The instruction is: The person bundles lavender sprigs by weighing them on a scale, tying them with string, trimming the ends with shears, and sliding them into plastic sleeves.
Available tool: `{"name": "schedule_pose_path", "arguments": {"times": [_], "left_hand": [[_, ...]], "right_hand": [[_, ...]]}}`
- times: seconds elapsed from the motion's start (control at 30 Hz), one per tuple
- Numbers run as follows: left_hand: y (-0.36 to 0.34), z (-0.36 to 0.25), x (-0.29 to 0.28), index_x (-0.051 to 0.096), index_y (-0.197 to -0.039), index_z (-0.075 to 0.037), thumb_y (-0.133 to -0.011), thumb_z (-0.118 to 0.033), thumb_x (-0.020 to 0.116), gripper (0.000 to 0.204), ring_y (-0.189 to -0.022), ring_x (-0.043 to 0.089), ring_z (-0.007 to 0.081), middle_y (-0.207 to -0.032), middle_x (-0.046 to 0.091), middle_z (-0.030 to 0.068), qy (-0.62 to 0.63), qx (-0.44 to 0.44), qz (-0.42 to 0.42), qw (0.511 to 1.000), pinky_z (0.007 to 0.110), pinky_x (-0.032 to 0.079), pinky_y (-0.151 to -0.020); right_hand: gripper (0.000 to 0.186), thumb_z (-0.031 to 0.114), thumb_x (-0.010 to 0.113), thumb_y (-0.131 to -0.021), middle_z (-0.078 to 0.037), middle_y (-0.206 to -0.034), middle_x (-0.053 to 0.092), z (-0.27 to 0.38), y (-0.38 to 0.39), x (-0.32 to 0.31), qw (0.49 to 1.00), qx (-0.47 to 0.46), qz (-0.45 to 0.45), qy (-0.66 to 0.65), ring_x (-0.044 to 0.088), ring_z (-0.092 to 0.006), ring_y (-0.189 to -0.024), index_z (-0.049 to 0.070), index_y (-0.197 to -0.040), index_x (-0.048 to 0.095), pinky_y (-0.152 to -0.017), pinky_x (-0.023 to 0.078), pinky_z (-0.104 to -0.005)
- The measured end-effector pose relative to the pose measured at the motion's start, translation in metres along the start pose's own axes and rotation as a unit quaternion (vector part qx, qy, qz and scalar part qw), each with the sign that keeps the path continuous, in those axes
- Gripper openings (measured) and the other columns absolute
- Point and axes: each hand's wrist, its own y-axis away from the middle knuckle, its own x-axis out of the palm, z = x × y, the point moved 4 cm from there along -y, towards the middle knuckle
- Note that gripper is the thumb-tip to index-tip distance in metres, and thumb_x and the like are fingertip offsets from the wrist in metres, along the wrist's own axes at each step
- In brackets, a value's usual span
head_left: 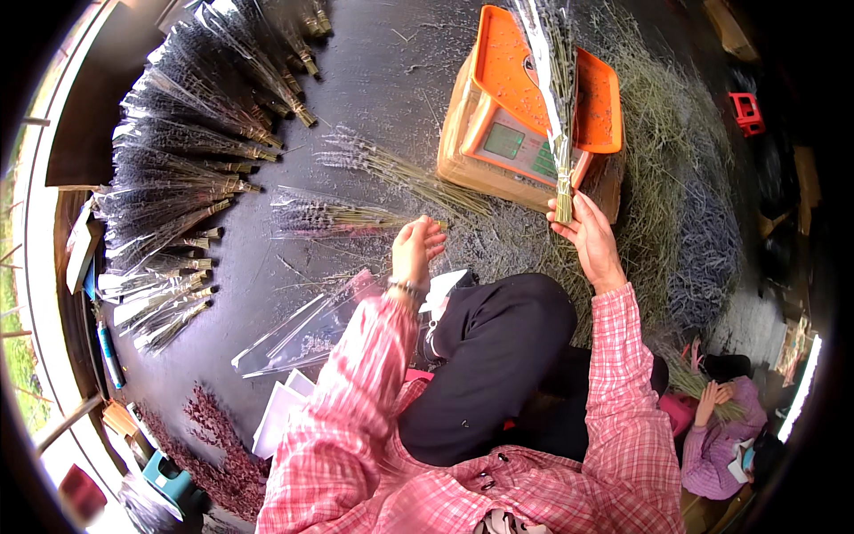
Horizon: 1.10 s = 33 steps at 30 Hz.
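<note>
In my right hand (589,238) is a lavender bunch (562,111) in a clear sleeve, gripped at its tied stem end. It stretches away from me over the orange tray of a weighing scale (598,111). My left hand (416,254) is closed with curled fingers at the stem ends of another lavender bunch (329,215) lying on the dark surface. What its fingers hold, if anything, is hidden. Just beyond lies a loose spread of lavender stems (400,172), reaching to the scale's box. Clear plastic sleeves (307,334) lie left of my left forearm.
Several wrapped lavender bunches (178,133) fan out at the left. A cardboard box (480,176) supports the scale. A big heap of loose lavender (658,178) covers the right side. Dark red dried flowers (218,436) lie lower left. Another person (725,436) holds stems at lower right.
</note>
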Motion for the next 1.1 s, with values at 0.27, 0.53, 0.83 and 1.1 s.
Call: {"name": "schedule_pose_path", "arguments": {"times": [0.27, 0.53, 0.83, 1.1], "left_hand": [[-0.125, 0.099, -0.043, 0.045, -0.122, -0.008, -0.081, -0.039, 0.063, 0.055, -0.085, 0.06, 0.0362, -0.111, 0.053, 0.0183, -0.03, -0.212, -0.2, 0.956, 0.047, 0.05, -0.067], [-0.138, 0.104, -0.067, 0.049, -0.087, -0.001, -0.076, -0.026, 0.056, 0.028, -0.06, 0.054, 0.026, -0.075, 0.054, 0.0123, 0.076, -0.133, -0.242, 0.958, 0.042, 0.046, -0.052], [-0.021, 0.071, -0.04, 0.041, -0.082, -0.008, -0.09, -0.012, 0.047, 0.011, -0.057, 0.045, 0.0171, -0.065, 0.042, 0.004, 0.258, 0.112, -0.042, 0.959, 0.036, 0.045, -0.058], [0.04, 0.033, 0.008, 0.043, -0.126, -0.004, -0.091, -0.019, 0.052, 0.04, -0.1, 0.056, 0.0196, -0.109, 0.057, 0.0108, 0.227, 0.073, 0.254, 0.937, 0.033, 0.042, -0.09]], "right_hand": [[0.033, 0.028, 0.048, -0.094, -0.005, -0.093, 0.06, -0.003, -0.008, -0.004, 0.999, 0.028, -0.009, 0.031, 0.058, -0.0118, -0.081, 0.003, -0.115, 0.051, -0.074, 0.046, -0.0251], [0.032, 0.02, 0.056, -0.089, 0.005, -0.09, 0.056, -0.01, -0.016, -0.011, 0.994, 0.018, -0.04, 0.1, 0.048, -0.0024, -0.074, 0.004, -0.117, 0.054, -0.062, 0.038, -0.0194], [0.035, 0.009, 0.06, -0.084, 0.001, -0.1, 0.057, -0.04, 0.013, 0.027, 0.975, 0.027, 0.169, 0.145, 0.051, -0.0074, -0.089, -0.001, -0.117, 0.055, -0.078, 0.041, -0.0212], [0.03, 0.01, 0.052, -0.09, 0.003, -0.098, 0.057, -0.078, 0.022, 0.081, 0.925, 0.187, 0.329, 0.03, 0.052, -0.0031, -0.084, 0.0, -0.119, 0.052, -0.072, 0.043, -0.0187]]}}
